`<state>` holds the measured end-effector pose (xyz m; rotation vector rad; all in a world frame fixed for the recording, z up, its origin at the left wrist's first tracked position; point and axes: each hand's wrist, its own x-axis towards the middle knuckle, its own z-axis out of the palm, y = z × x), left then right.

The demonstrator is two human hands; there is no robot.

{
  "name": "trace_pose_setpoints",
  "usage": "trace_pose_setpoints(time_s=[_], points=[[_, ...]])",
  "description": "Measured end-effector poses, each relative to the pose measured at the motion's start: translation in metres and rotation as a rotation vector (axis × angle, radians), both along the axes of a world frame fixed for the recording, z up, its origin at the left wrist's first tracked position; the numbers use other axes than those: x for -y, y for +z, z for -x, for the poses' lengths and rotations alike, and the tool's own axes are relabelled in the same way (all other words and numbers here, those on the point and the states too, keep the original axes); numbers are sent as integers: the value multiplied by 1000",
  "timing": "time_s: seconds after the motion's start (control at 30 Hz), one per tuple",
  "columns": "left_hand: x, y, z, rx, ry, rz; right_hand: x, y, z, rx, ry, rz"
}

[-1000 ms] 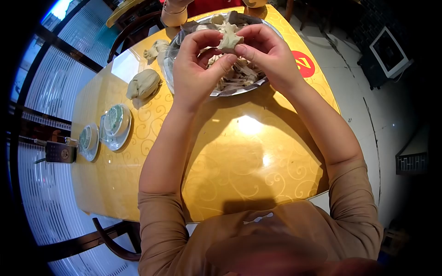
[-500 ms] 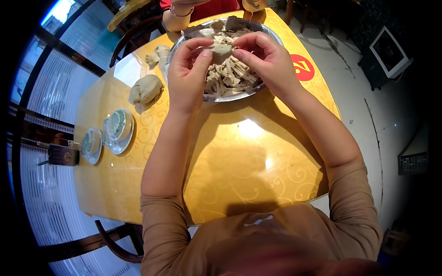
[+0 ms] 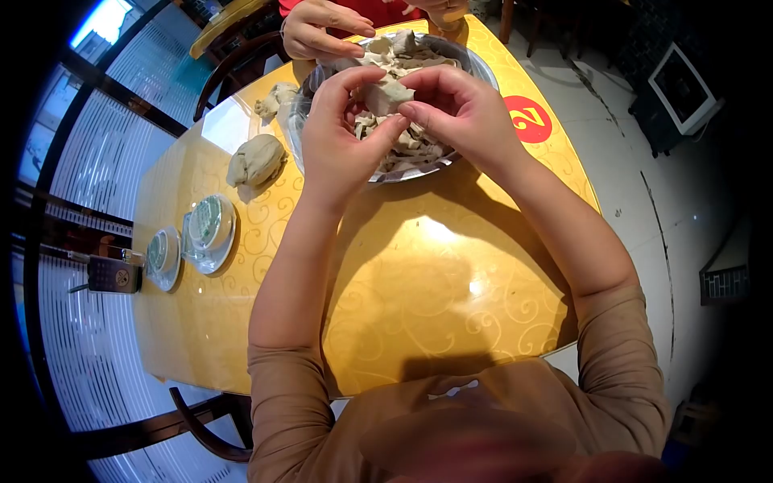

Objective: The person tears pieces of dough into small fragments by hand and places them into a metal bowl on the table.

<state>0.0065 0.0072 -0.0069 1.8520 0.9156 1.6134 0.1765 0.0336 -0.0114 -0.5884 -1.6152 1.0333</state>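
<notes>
Over a large metal bowl (image 3: 483, 71) my two hands share one pale grey-green piece of dough (image 3: 388, 95). My left hand (image 3: 342, 121) pinches its left side between thumb and fingers. On the right side, the thumb and forefinger of my right hand (image 3: 463, 109) grip the same piece. Torn pale strips (image 3: 415, 149) lie in the bowl below, partly hidden by my hands. A clear plastic film shows along the bowl's left side.
A dough lump (image 3: 256, 160) and a smaller one (image 3: 276, 98) lie left of the bowl. Two wrapped dish sets (image 3: 211, 229) (image 3: 163, 256) stand farther left. Across the yellow table (image 3: 419, 322), a person's hand (image 3: 324, 30) is at the bowl's far edge.
My left hand has moved slightly right, closer to my right hand, with the dough still between them. The other person's hand has come down to the far side of the bowl.
</notes>
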Motion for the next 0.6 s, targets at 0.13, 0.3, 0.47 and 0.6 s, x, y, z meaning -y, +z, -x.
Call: trace_pose_setpoints(time_s=[0.13, 0.3, 0.47, 0.6], points=[[-2, -2, 2, -106, 135, -107, 1, 1, 0, 34, -3, 1], [4, 2, -1, -216, 221, -185, 4, 2, 3, 40, -54, -57], [6, 5, -3, -272, 242, -283, 4, 5, 0, 109, -91, -84], [6, 6, -3, -300, 241, -331, 8, 13, -5, 219, -61, -24]])
